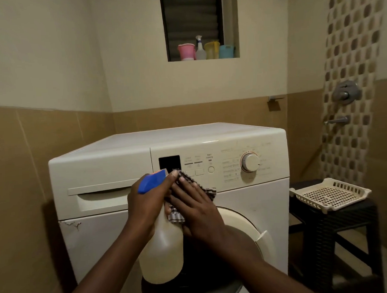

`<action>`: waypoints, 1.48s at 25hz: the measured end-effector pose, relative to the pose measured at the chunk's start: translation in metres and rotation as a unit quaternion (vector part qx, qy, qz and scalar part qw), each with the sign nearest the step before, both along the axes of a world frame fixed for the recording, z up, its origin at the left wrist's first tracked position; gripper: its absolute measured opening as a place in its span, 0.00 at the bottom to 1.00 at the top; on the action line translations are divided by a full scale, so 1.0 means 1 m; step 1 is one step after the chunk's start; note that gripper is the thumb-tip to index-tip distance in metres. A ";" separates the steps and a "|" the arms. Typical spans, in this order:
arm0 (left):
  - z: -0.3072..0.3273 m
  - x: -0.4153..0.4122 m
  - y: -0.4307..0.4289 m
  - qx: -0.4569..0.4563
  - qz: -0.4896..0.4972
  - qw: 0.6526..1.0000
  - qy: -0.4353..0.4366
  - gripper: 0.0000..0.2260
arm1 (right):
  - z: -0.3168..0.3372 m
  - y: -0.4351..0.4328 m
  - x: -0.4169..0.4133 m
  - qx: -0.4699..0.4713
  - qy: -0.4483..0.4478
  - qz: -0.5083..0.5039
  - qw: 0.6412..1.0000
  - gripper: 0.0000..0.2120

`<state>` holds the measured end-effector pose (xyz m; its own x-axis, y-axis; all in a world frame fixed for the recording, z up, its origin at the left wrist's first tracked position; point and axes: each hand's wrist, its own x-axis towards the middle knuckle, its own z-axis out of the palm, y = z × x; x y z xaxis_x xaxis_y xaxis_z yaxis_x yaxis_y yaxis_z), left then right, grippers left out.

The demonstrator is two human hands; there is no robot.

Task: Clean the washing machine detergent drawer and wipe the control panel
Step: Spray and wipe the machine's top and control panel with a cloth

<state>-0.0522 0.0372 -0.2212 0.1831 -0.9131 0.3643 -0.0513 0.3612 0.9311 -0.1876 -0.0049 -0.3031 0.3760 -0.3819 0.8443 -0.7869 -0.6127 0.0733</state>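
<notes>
1. Left hand [146, 198] grips the neck of a white spray bottle [162, 252] with a blue trigger head. The forefinger lies stretched along the top of this head.
2. Right hand [197, 209] is just beside the left one and touches it. Its fingers are straight and lie flat on a dark checked cloth [208, 190]. I cannot tell if the cloth touches the machine behind it.
3. Behind both hands stands the white washing machine [122, 146]. Its control panel [224, 165] begins just above the right fingertips, with a dark display [169, 162] directly over them, then a round button [211, 169] and a big dial [250, 162] farther right.
4. The detergent drawer [100, 193] is to the left of the left hand and is pushed in.
5. Hands and bottle stand in front of the round door [241, 221] and hide its left part.
6. Well to the right of the right hand, a cream perforated tray [330, 194] lies on a dark stool [335, 227]. A tap [337, 120] is on the wall above it.
7. High above the hands, a wall niche holds a pink cup [186, 51], a clear sprayer [200, 48], a yellow container [211, 49] and a blue container [226, 51].
8. Above the round button the word "Start" can be read. The other print on the panel is too blurred.
</notes>
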 end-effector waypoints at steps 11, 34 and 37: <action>-0.006 -0.023 0.012 0.024 -0.008 0.999 -0.031 0.11 | -0.009 0.017 -0.072 -0.005 -0.011 -0.043 0.999 0.23; 0.036 -0.111 0.005 0.021 -0.062 0.988 -0.142 0.08 | 0.117 0.034 -0.157 -0.069 -0.434 -0.083 0.894 0.26; 0.017 -0.108 0.007 0.053 -0.102 0.982 -0.151 0.09 | 0.113 0.032 -0.159 -0.068 -0.427 -0.078 0.898 0.26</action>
